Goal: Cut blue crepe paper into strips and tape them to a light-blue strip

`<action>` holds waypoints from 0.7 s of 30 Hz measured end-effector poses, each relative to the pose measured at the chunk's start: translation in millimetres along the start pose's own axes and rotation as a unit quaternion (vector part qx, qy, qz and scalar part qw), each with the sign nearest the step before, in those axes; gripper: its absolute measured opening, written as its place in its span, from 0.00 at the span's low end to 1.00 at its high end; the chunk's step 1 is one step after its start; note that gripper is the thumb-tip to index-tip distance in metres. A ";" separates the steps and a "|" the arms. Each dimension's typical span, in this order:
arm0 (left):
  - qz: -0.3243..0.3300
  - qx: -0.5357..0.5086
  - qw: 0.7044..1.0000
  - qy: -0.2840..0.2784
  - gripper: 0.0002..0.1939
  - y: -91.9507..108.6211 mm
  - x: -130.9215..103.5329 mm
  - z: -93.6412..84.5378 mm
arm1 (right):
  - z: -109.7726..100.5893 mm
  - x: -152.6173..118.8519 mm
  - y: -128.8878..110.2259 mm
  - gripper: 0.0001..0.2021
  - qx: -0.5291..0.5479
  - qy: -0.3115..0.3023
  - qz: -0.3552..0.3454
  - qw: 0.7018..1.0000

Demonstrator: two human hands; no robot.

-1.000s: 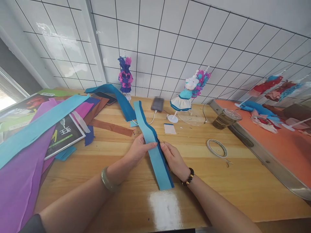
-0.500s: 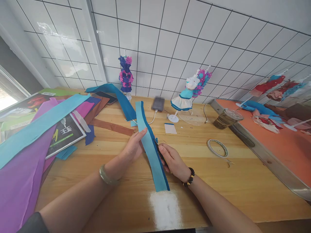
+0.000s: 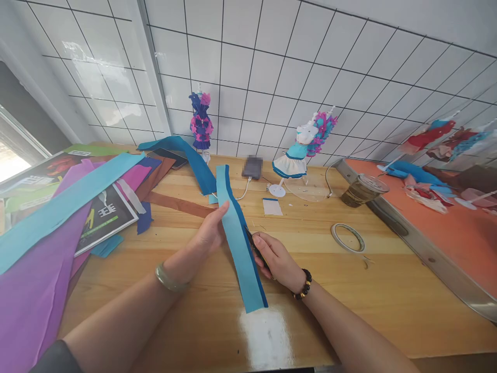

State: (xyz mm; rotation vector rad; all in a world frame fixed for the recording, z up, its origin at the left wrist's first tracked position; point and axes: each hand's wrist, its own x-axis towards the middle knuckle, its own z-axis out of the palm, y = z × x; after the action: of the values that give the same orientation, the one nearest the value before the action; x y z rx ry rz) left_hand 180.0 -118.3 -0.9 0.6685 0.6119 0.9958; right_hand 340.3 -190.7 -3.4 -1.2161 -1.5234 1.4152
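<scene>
My left hand (image 3: 212,228) grips a long light-blue strip (image 3: 236,243) by its left edge, thumb on top and fingers underneath. A narrow dark-blue band (image 3: 254,264) runs along the strip's right edge. Dark scissors (image 3: 250,238) are held in my right hand (image 3: 275,258), their tips at that dark-blue edge about midway along. How far the blades are apart is too small to tell. The strip slants from the middle of the table toward me. Behind its far end, a darker blue strip (image 3: 194,160) curves off to the left.
Magazines (image 3: 112,212) under purple fabric (image 3: 46,264) and other coloured pieces cover the left. Small dress forms (image 3: 201,122) (image 3: 295,155) stand by the tiled wall. A tape roll (image 3: 348,237) and a lidded cup (image 3: 363,190) lie right, beside an orange surface (image 3: 458,248).
My left hand and the strip have shifted slightly left and toward me. A small blue scrap by the scissor tips no longer shows there.
</scene>
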 end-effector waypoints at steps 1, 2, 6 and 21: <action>-0.006 0.019 1.000 -0.004 0.17 -0.5 -0.8 0.1 | -0.4 0.6 0.8 0.17 -0.001 0.001 0.002 1.000; -0.009 0.036 0.999 -0.009 0.17 -1.0 -1.4 -0.1 | -0.8 1.0 1.4 0.17 -0.002 0.003 0.003 1.000; 0.006 0.055 0.998 -0.036 0.19 -2.8 -2.3 -2.7 | -1.7 2.0 2.1 0.17 -0.004 0.018 0.011 1.000; -0.001 0.077 0.996 -0.046 0.24 -5.4 -3.2 -5.5 | 0.1 3.0 0.0 0.18 -0.012 0.044 0.004 0.999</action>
State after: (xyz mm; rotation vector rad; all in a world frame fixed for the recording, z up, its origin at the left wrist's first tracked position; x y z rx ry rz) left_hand 177.5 -122.0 -7.9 0.8448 0.6122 0.9171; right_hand 339.4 -187.9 -3.8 -1.2841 -1.4802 1.3346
